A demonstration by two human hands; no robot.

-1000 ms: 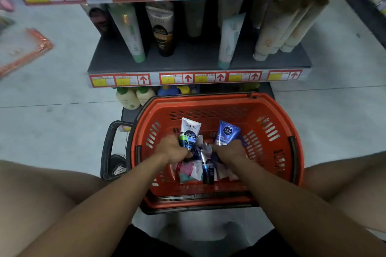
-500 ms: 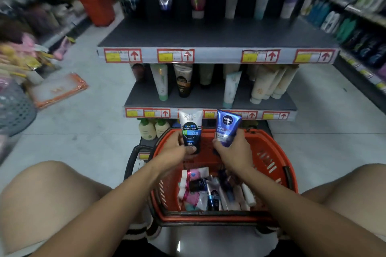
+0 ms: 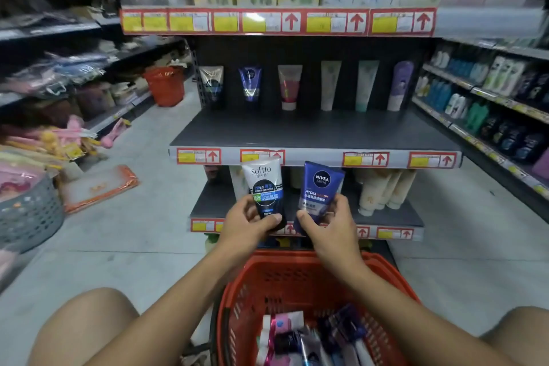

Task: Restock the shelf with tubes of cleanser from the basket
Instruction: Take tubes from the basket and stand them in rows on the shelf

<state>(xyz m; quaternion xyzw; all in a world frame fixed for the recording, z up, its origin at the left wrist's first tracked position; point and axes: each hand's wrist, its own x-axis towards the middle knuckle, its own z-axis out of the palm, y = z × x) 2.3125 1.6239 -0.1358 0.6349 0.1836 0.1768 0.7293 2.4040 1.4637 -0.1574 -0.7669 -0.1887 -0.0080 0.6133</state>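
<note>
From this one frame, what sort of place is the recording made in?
Most likely a shop aisle, in the toiletries section. Tiered shelves carry price tags along their edges, cleanser tubes stand in a row at the back of the middle shelf, and a red shopping basket of stock sits below the hands.

- You're in a shop aisle: price labels point(image 3: 365, 159) at 12 o'clock edge the shelf point(image 3: 315, 131).
- Stocked shelving point(image 3: 490, 89) at 2 o'clock; a shopping basket point(image 3: 297, 273) at 6 o'clock.

left hand point(image 3: 248, 224): raised, fingers gripping | right hand point(image 3: 329, 226): raised, fingers gripping
</note>
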